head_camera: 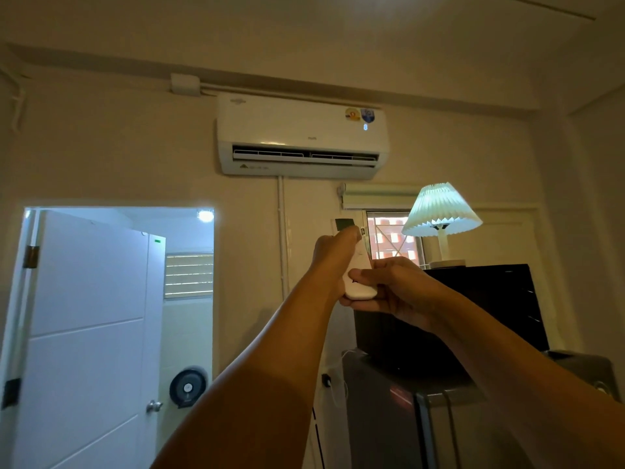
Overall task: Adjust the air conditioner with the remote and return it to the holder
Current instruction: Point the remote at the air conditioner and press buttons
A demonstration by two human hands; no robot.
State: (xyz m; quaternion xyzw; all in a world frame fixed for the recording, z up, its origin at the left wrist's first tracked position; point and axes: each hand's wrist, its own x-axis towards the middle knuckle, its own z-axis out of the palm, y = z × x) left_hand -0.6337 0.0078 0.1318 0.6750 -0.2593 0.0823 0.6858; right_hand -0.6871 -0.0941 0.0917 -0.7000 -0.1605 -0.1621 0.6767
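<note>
open white door point(88, 333) lower left | lit pleated lamp point(441, 211) right of centre, on dark cabinet point(473, 306) | fridge point(389, 418) below cabinet

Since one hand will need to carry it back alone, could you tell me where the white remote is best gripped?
Grip the white remote around its narrow middle, coming from the left as the left hand does: it points up at the air conditioner, and the right hand covers its lower end.

One head-worn view only. We look forward and upward at the wall-mounted air conditioner point(302, 140); our hands point(389, 286) sit close, centre frame; open door point(88, 333) lower left.
</note>
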